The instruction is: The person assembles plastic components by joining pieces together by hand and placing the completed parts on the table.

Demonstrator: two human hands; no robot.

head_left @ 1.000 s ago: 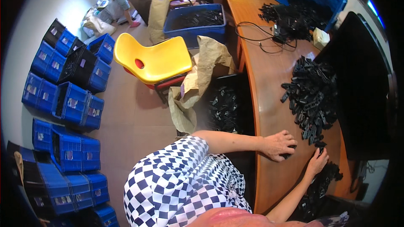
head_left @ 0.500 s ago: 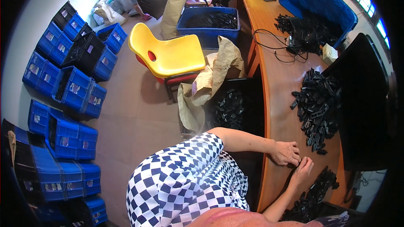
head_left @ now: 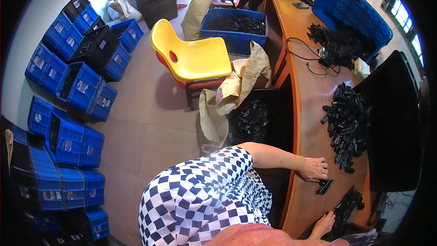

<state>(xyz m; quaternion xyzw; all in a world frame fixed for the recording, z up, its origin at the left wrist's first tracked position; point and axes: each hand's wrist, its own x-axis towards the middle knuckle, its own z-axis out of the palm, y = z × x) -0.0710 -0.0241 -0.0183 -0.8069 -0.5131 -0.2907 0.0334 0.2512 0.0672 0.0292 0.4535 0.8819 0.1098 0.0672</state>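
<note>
My left hand (head_left: 313, 169) is over the wooden tabletop with its fingers curled. A small bunch of black plastic clip-like pieces (head_left: 324, 187) sticks out under its fingers; how they are gripped is partly hidden. My right hand (head_left: 323, 224) lies nearer to me, fingers stretched toward a dark pile of similar pieces (head_left: 349, 206) at the table's near end, with nothing visible in it. Beyond my left hand a larger heap of black pieces (head_left: 347, 125) spreads over the table (head_left: 309, 123).
A dark screen-like panel (head_left: 391, 127) stands along the table's right side. A tilted blue bin (head_left: 355, 13) spills black parts; a cable (head_left: 300, 54) lies nearby. Left are a yellow chair (head_left: 195, 59), paper sacks (head_left: 214, 118) and stacked blue crates (head_left: 77, 141). Other people stand at the back.
My hands, close together before, have parted. The right hand has moved down to the near pile, and the black pieces now show under my left fingers. The view has shifted slightly.
</note>
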